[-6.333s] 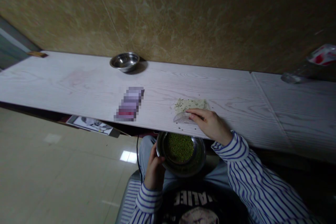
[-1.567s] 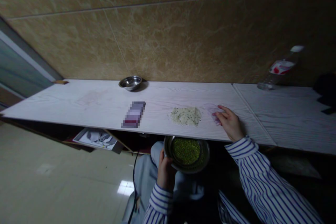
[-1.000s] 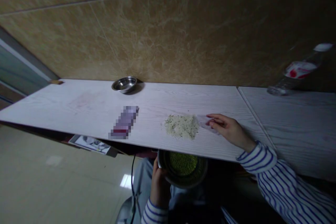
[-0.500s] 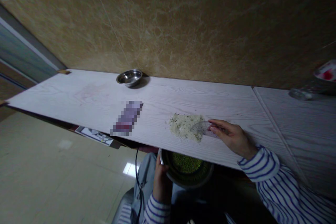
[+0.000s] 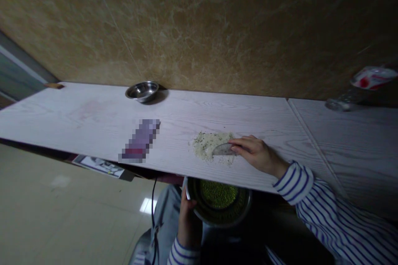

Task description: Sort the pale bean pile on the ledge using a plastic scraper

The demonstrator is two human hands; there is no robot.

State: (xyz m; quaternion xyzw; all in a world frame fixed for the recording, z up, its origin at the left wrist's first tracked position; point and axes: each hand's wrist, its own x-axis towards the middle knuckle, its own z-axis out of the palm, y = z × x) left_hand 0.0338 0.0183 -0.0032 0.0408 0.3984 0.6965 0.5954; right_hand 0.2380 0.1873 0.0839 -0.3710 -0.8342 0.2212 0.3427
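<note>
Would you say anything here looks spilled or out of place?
Yes: a loose heap of pale grains flecked with dark specks lies on the white wood-grain tabletop, not in a container, with stray specks around it. The right hand presses a clear plastic piece against its edge.

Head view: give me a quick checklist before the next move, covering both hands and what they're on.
1. Right hand holding the clear plastic piece: ok.
2. Plastic edge against the pale grain pile: ok.
3. Pile free of dark specks: not ok, specks show among the grains.
4. Left hand gripping the steel bowl: ok.
5. Green beans inside that bowl: ok.
6. Plastic's underside flat on the white wood-grain board: cannot tell.
</note>
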